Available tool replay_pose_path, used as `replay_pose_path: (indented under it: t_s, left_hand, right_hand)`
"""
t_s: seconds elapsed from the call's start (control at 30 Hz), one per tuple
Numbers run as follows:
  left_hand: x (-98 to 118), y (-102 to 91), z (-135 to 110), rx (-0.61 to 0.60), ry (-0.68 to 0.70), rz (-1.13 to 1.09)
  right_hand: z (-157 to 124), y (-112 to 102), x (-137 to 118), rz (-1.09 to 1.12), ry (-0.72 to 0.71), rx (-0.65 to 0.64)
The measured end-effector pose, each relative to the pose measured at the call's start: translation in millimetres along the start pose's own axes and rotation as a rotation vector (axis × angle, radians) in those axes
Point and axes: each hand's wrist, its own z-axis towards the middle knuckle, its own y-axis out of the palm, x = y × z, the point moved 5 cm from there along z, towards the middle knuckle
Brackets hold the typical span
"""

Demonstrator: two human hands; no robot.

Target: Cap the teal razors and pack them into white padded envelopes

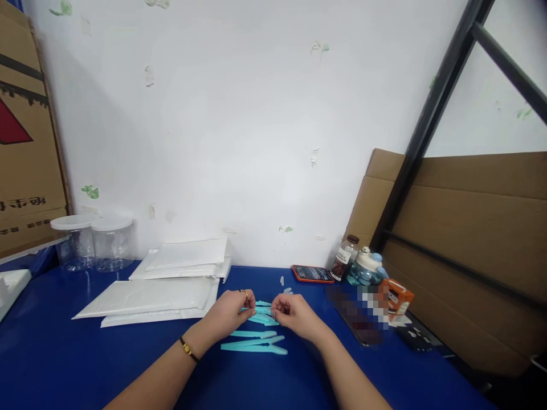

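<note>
Several slim turquoise eyebrow razors lie on the blue table in front of me; one razor [254, 347] is nearest, and a loose cluster of razors [264, 320] lies between my hands. My left hand [235, 310] is closed, thumb and fingers pinching the end of a turquoise eyebrow razor. Opposite it, my right hand [298, 315] is also closed, its fingertips pinched near the razor's other end; what they hold is too small to make out. Just beyond the right hand lie small translucent pieces like blade covers [282, 281].
White padded mailers [149, 296] are stacked at left, before two clear jars [113, 245]. An orange-edged phone [313, 274], a brown bottle [344, 257], a teal-and-white bottle [365, 267] and an orange box [395, 297] stand at right. Behind is a white wall [239, 142].
</note>
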Motion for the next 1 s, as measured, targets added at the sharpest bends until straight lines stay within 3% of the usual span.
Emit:
replay_pose_path:
  t_s: [0.17,0.33,0.4,0.67,1.0]
  left_hand:
    - [3,1.8,-2,-0.074,0.056,-0.026]
    - [-14,-3.8,-2,-0.040,0.038,0.167]
    - [-19,-3.4,-2,-0.051,0.034,0.203]
    - [-9,-6.1,-2,-0.076,0.024,0.274]
    - [-11,-6.7,-3,-0.032,-0.027,0.192]
  right_hand:
    - [-2,-8,8,0.033,0.055,-0.096]
    - [-4,-56,34,-0.265,0.088,0.208]
    - [-5,-65,46,-0.395,0.107,0.267]
    - [2,-46,68,-0.488,0.126,0.153]
    - [0,-35,65,-0.308,0.143,0.050]
